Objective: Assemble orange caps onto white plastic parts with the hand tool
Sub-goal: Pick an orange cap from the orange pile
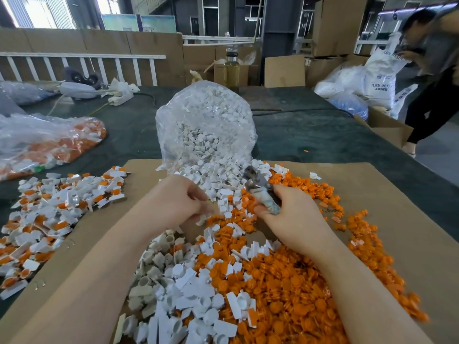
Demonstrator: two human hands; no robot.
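Right hand grips the tool ready over the caps, while the left hand pinches a white part from the pile to feed it, I guess.

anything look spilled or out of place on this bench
Mostly ordinary work clutter, with two oddities. The clear bag of white parts lies open, its contents spilling onto the cardboard sheet and mixing with the loose orange caps. One small orange piece lies alone on the dark table cover beyond the cardboard.
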